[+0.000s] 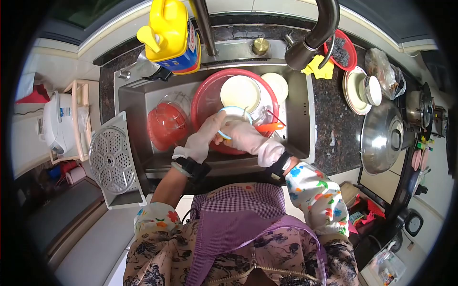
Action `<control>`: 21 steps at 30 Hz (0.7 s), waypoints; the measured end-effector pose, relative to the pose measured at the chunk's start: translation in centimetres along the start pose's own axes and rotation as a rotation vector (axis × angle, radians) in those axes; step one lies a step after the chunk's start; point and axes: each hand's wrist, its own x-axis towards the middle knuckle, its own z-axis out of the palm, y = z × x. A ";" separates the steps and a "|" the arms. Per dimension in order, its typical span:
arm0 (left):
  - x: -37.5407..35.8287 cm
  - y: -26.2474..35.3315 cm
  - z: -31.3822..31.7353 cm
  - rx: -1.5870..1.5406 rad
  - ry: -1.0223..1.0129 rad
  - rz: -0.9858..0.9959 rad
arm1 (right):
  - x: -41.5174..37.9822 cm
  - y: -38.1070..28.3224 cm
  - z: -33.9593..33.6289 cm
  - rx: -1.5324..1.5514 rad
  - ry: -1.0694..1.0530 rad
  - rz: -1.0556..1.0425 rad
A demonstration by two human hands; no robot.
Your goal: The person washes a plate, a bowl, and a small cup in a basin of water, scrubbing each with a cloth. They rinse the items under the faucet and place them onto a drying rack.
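Note:
Both of my hands wear thin whitish gloves and hold a small bowl with a light blue rim (pixel 244 114) over a red basin (pixel 201 95) in the sink. My left hand (pixel 210 131) grips the bowl's left edge. My right hand (pixel 244 135) is closed at its near side, with the fingers partly hidden. Behind the bowl, a cream plate or bowl (pixel 240 92) lies in the basin. Something with an orange handle (pixel 268 127) is just right of my right hand.
A red bowl (pixel 167 125) sits in the sink's left part. Behind the sink stand a yellow detergent jug (pixel 171 35) and a dark faucet (pixel 300 54). On the right counter are stacked dishes (pixel 350 90) and a metal lid (pixel 381 138). A perforated tray (pixel 112 159) is at left.

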 end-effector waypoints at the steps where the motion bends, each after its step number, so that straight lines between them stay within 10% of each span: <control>1: -0.2 0.4 -0.4 -0.007 -0.089 -0.035 | 0.1 0.5 -0.1 0.001 -0.002 0.000; 8: -1.6 0.6 -0.1 -0.401 -0.127 0.056 | -0.2 -0.4 -3.3 1.041 0.218 0.648; 10: -2.2 0.4 0.6 0.574 0.208 0.433 | -0.1 1.4 -3.2 1.224 0.281 0.624; 11: -2.1 0.0 0.8 0.573 0.208 0.429 | -0.2 2.2 -2.8 1.406 0.342 0.600; 16: -1.3 -1.8 2.5 0.513 0.456 0.588 | -0.3 3.2 -2.5 1.262 0.455 0.802; 18: -1.5 -1.8 2.4 0.564 0.509 0.593 | -1.0 5.0 -1.7 0.360 0.577 0.707; 20: -1.1 -1.9 1.7 0.609 0.575 0.592 | -1.4 5.4 -2.3 0.635 0.706 0.854; 21: -0.1 -2.2 1.1 -0.193 0.438 0.429 | -1.3 4.9 -2.8 0.917 0.830 0.998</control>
